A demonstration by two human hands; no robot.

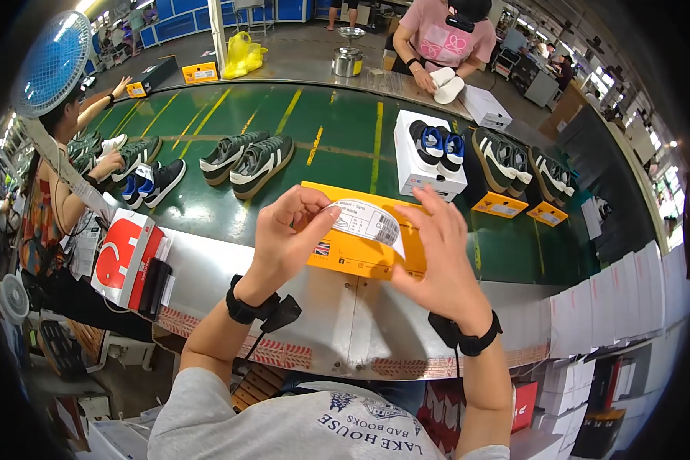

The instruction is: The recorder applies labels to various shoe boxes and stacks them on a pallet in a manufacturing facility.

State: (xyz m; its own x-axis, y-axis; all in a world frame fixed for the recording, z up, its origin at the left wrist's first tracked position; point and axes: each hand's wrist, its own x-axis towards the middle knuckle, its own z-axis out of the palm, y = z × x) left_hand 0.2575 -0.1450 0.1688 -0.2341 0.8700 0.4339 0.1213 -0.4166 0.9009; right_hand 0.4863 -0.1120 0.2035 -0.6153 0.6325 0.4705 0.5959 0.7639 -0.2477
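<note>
The camera sits on the wearer's head, the left of two fisheyes side by side, and from where I stand it points steeply down and forward. The grey shirt (276,429) takes up the middle of its lower edge at close range; the forearms (218,333) rise from there, bringing the left hand (285,238) and right hand (446,257) near the lens, mid-view. Past them it looks across the green tabletop (339,172) to a co-worker (437,42) at the top, farther off and facing back toward it. The view is so wide that the blue fan (54,61) on the left and the stacked white boxes (606,299) on the right curve along its dark rim.
</note>
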